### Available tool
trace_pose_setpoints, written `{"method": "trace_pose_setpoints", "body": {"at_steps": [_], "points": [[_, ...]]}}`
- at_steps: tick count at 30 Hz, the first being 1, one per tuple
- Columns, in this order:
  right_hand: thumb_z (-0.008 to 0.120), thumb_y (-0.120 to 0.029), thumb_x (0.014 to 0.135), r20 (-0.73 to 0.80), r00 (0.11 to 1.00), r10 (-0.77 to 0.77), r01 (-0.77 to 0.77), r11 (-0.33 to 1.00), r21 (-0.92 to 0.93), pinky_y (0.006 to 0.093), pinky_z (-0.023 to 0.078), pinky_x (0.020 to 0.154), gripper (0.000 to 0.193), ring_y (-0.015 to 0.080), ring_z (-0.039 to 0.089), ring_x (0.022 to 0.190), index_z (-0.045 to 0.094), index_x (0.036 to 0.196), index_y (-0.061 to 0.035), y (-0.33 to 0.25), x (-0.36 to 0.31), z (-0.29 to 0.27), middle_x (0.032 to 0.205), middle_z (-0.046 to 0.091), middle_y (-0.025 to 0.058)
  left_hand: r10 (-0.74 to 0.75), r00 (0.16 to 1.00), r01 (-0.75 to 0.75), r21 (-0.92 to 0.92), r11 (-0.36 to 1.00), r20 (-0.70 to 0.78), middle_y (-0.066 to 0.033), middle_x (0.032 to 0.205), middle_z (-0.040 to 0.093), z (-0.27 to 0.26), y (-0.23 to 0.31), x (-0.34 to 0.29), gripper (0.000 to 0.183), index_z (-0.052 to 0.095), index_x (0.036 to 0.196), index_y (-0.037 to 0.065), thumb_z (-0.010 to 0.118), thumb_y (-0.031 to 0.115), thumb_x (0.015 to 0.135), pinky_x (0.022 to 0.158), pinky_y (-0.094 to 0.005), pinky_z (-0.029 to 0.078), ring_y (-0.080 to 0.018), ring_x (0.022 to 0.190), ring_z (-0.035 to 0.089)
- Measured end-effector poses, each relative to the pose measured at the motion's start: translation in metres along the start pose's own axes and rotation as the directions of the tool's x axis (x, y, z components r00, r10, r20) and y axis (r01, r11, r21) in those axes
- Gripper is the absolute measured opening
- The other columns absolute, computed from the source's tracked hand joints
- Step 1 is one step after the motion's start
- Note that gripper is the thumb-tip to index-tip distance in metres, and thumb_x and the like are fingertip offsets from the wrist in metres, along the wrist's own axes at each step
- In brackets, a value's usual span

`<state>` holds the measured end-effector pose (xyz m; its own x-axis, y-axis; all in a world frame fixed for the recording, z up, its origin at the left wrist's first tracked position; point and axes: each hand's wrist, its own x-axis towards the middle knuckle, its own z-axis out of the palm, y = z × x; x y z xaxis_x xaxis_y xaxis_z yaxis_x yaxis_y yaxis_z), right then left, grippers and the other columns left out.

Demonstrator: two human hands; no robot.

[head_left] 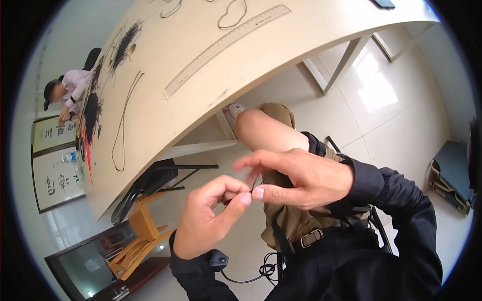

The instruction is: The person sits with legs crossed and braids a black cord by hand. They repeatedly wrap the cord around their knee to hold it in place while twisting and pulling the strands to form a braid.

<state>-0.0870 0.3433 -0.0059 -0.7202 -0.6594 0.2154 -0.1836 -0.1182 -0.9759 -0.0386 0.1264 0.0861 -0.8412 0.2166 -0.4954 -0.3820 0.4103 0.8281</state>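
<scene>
Above my lap, my left hand (208, 215) is closed in a pinch on a thin dark cord (254, 184), its thumb tip pressed to the curled index finger. A short dark bit also shows inside those curled fingers, too small to make out. My right hand (311, 180) meets it from the right, thumb tip touching the left fingertips beside the cord. Its index finger stretches out, apart from the thumb and slightly blurred; the other fingers are partly hidden behind.
The pale table (241, 65) curves ahead, bearing a clear ruler (226, 47), a looped cord (123, 125), dark thread bundles (92, 115) and red threads (89, 160). Another person (75, 88) is at the far left edge. A wooden chair (143, 220) and black folding chair (145, 188) stand lower left.
</scene>
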Motion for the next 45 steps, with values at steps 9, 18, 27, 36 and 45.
{"method": "trace_pose_setpoints", "body": {"at_steps": [9, 18, 27, 36, 45], "points": [[0.062, -0.019, 0.100, -0.002, 0.942, 0.335, -0.332, 0.936, 0.120, 0.0261, 0.049, 0.065, 0.020, 0.0094, 0.060, 0.072, 0.067, 0.098, 0.0008, -0.002, -0.005, -0.019, 0.078, 0.068, 0.0052, 0.048, 0.988, -0.070, -0.155, 0.985, -0.145, 0.0006, 0.084, 0.064, -0.016, -0.037, -0.004, 0.021, 0.066, 0.099, -0.002, 0.066, 0.019, 0.100, 0.070, -0.0207, 0.044, -0.0032, 0.075, 0.053], [0.061, -0.015, 0.099, -0.250, 0.904, 0.346, -0.396, 0.900, -0.184, 0.0237, 0.048, 0.069, 0.020, 0.0077, 0.057, 0.074, 0.067, 0.098, 0.0032, -0.015, -0.008, -0.076, 0.082, 0.066, 0.0027, 0.012, 0.950, -0.070, -0.173, 0.982, -0.313, 0.0000, 0.085, 0.065, -0.063, -0.092, -0.030, 0.019, 0.066, 0.096, 0.001, 0.069, 0.020, 0.097, 0.066, -0.0193, 0.041, -0.0024, 0.072, 0.050], [0.065, -0.025, 0.100, -0.473, 0.878, 0.078, -0.346, 0.786, -0.512, 0.0207, 0.036, 0.059, 0.027, 0.0045, 0.047, 0.066, 0.067, 0.095, 0.0005, -0.035, -0.044, -0.153, 0.079, 0.061, 0.0009, -0.069, 0.879, 0.032, -0.087, 0.996, -0.472, -0.0002, 0.084, 0.068, -0.122, -0.191, -0.040, 0.022, 0.068, 0.094, 0.002, 0.069, 0.024, 0.096, 0.063, -0.0214, 0.040, -0.0038, 0.068, 0.050], [0.063, -0.019, 0.102, -0.597, 0.777, -0.199, -0.382, 0.605, -0.699, 0.0198, 0.040, 0.071, 0.016, 0.0047, 0.056, 0.080, 0.066, 0.103, -0.0031, -0.091, -0.047, -0.158, 0.090, 0.063, 0.0012, -0.145, 0.654, 0.201, -0.013, 0.979, -0.743, 0.0002, 0.086, 0.064, -0.146, -0.264, -0.054, 0.020, 0.068, 0.107, -0.001, 0.064, 0.017, 0.099, 0.070, -0.0226, 0.045, -0.0060, 0.077, 0.055], [0.069, -0.012, 0.091, -0.180, 0.981, 0.070, -0.180, 0.677, -0.713, 0.0243, 0.034, 0.049, 0.010, 0.0051, 0.051, 0.052, 0.071, 0.093, -0.0028, -0.147, -0.027, -0.089, 0.063, 0.059, 0.0005, 0.580, 0.668, -0.603, 0.118, 0.789, -0.466, -0.0155, 0.126, 0.064, -0.001, -0.062, 0.046, 0.034, 0.063, 0.126, -0.001, 0.058, 0.023, 0.102, 0.105, -0.0374, 0.044, -0.0246, 0.121, 0.058]]}}
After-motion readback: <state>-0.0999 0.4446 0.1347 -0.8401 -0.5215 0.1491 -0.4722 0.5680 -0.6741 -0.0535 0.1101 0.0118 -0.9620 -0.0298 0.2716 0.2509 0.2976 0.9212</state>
